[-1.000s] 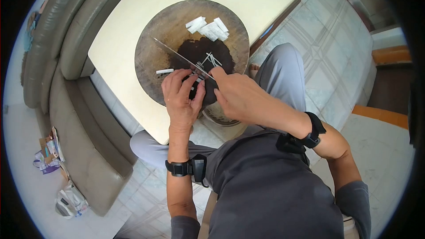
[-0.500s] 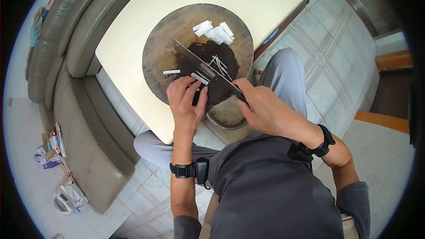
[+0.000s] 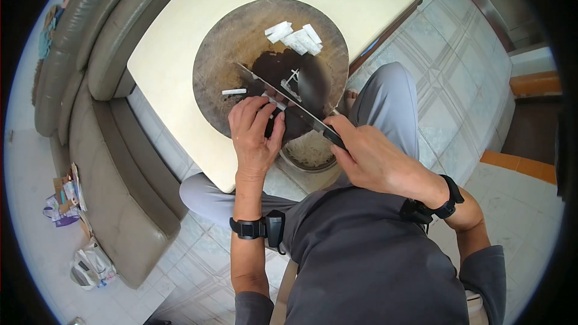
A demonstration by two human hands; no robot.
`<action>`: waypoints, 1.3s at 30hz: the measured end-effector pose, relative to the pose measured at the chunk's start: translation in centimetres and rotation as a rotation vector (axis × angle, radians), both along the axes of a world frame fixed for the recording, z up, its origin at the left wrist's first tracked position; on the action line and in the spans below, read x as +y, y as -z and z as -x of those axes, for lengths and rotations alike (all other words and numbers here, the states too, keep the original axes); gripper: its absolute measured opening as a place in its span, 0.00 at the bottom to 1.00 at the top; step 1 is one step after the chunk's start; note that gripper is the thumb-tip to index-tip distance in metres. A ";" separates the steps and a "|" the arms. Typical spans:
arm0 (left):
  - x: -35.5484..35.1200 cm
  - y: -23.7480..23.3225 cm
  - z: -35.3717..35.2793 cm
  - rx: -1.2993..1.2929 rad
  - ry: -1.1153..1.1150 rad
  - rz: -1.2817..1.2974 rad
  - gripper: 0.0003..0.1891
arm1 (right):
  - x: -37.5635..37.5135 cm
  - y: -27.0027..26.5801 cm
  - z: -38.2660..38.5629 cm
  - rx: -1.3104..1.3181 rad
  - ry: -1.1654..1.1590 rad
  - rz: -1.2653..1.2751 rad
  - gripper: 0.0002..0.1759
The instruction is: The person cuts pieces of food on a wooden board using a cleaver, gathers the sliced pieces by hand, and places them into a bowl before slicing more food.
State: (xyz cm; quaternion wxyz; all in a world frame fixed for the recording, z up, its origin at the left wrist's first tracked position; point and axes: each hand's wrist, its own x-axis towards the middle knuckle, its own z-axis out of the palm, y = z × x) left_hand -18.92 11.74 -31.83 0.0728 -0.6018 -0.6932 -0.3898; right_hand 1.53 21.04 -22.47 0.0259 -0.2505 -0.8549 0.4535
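Right hand (image 3: 373,155): closed around the handle of a knife (image 3: 299,110), its blade slanting across a round board (image 3: 220,39). Left hand (image 3: 253,135): fingers curled, tips at a white piece (image 3: 274,102) beside the blade; whether gripped or merely pressed cannot be determined. Thin strips (image 3: 291,88) lie on the blade's far side. One separate stick (image 3: 234,91) lies near the left fingers; a pile of flat white slices (image 3: 298,40) occupies the board's far part. Board rests on a pale surface (image 3: 165,54). A bowl (image 3: 307,157) stands below the board's near edge.
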 end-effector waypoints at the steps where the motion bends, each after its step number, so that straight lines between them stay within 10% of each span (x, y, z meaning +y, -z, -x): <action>1: 0.0 0.1 0.0 0.000 0.003 -0.007 0.13 | -0.1 0.0 -0.1 0.004 0.001 -0.011 0.16; 39: -0.2 0.4 0.0 0.011 0.000 -0.020 0.13 | -0.5 0.3 1.0 -0.040 -0.016 -0.045 0.13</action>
